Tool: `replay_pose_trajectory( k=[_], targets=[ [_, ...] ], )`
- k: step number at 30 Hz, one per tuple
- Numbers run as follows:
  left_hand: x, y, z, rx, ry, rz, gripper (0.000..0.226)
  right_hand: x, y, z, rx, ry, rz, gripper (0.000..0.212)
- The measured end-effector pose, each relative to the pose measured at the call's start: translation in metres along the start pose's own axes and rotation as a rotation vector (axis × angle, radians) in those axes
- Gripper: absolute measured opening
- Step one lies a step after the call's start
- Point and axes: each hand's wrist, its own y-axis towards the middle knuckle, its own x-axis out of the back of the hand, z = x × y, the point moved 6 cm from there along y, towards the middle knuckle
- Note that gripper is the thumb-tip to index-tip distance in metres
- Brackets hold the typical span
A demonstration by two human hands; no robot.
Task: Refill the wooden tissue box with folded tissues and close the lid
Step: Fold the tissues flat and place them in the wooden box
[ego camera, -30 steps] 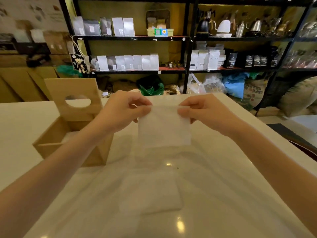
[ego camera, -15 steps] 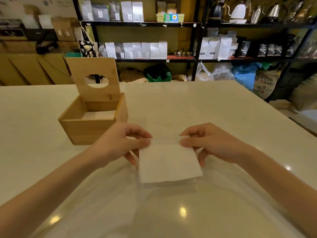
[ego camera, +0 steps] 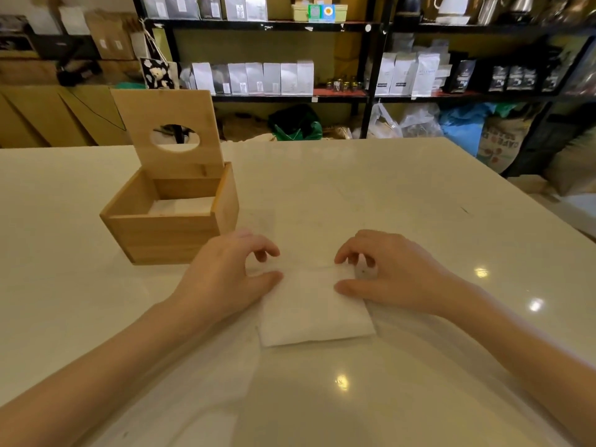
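Both hands rest on the folded tissue (ego camera: 314, 309), which lies flat on the white table (ego camera: 403, 201) in front of us. Our left hand (ego camera: 225, 279) pins the tissue's left edge under the thumb, fingers curled and lifted just off the surface. Our right hand (ego camera: 387, 279) presses the right edge the same way, thumb flat on the paper. Neither hand closes around anything; both press down, not pinching.

The wooden tissue box (ego camera: 167, 217) stands to the left and beyond the left hand, near it but not touching. Its lid (ego camera: 171, 133) stands upright at the back, the oval opening showing shelves behind. Some white tissue already lies low inside the box (ego camera: 187, 206).

Risks, as we judge them:
- Thin paper may spring open once the thumbs lift, so the fold would not hold on the way to the box.
- A one-sided pickup could let layers slide apart or drag across the table.
- The left forearm swings close to the box; a knock could shift it or drop the lid early.
- Dropping the tissue in crooked could catch it on a wall and keep the lid from seating.

Count: two hands, one box, one lid, one folded tissue on the table. How many lie inside the box we cannot tell.
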Motion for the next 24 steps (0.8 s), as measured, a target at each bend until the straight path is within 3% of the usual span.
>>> replay_pose_trajectory(
  k=[4,9,13,17,20,24],
  targets=[
    [-0.002,-0.009,0.0,-0.108,0.113,0.007,0.05,0.003,-0.006,0.001,0.135,-0.102,-0.077,0.06],
    [-0.026,-0.018,0.009,-0.168,0.276,0.094,0.072,-0.015,-0.013,-0.001,0.191,-0.22,-0.101,0.058],
    [-0.027,-0.017,0.008,-0.172,0.29,0.086,0.066,-0.022,-0.015,-0.001,0.185,-0.266,-0.104,0.053],
    [-0.021,-0.015,0.001,-0.147,0.149,0.109,0.062,-0.017,-0.014,0.002,0.186,-0.161,-0.097,0.05],
    [-0.019,-0.008,0.001,-0.097,0.051,0.16,0.033,-0.014,-0.009,0.003,0.176,-0.064,-0.044,0.038],
    [-0.019,-0.003,-0.003,-0.094,-0.025,0.207,0.014,-0.014,0.001,0.006,0.117,0.039,0.08,0.019]
  ],
)
